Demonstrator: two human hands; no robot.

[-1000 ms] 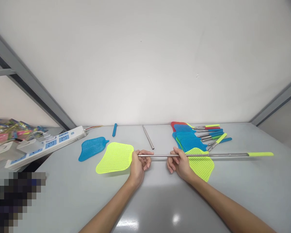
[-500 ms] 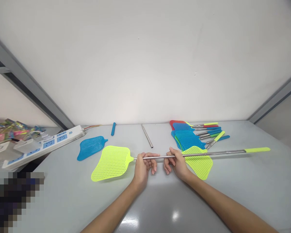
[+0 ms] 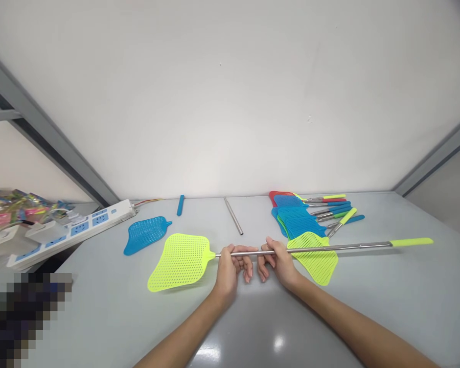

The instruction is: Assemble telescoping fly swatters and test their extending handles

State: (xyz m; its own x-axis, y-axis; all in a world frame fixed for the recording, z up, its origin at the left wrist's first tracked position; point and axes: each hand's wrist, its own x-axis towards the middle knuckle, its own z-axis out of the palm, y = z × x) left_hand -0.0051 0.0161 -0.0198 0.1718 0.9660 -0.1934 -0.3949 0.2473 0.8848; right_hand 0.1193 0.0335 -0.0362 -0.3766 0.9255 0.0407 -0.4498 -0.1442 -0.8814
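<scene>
A yellow-green fly swatter [image 3: 182, 259] with an extended metal rod lies across both my hands, its perforated head at the left and its grip at the right. My left hand [image 3: 230, 268] pinches the rod close to the head. A little to the right, my right hand [image 3: 278, 260] also pinches the rod between thumb and fingers. The fingertips of the two hands are close but apart. Beyond them lie a loose metal rod [image 3: 234, 216], a blue grip [image 3: 180, 205] and a blue swatter head [image 3: 147, 235].
On the right is a pile of fly swatters [image 3: 299, 220] in blue, red, green and yellow-green. A white power strip [image 3: 115, 214] with plugs stands at the left, beside shiny colourful packaging [image 3: 7, 207]. A white wall [image 3: 230, 102] rises behind the grey table [image 3: 398, 296].
My hands have come slightly closer together along the rod. The held swatter sits slightly lower and further right in view, while the whole scene has shifted a little.
</scene>
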